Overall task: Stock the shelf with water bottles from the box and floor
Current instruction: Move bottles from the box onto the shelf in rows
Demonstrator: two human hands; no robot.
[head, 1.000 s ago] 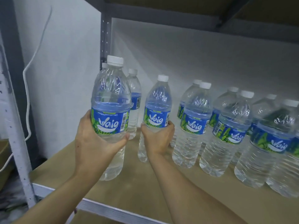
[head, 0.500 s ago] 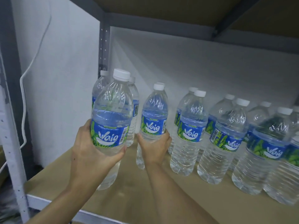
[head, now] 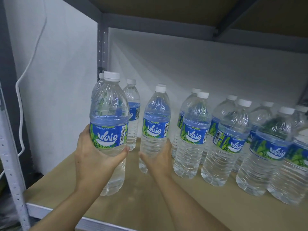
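Water bottles (head: pixel 191 130), clear, white-capped, blue-and-green Waig labels, upright on shelf (head: pixel 150 205).

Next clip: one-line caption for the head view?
Left hand grips the near bottle, right hand the far bottle, at the left end of the shelf beside stocked bottles.

12 water bottles (head: pixel 191 135), 2 hands (head: pixel 93 157), 1 shelf (head: pixel 150 205).

Soft, fairly bright indoor light. Pale streaks fan across the white back wall (head: pixel 208 64); the upper shelf (head: pixel 166 7) underside lies in shadow. Wide-angle distortion bends the left post (head: pixel 8 155); the bottles (head: pixel 283 152) at far right look smeared with blur.
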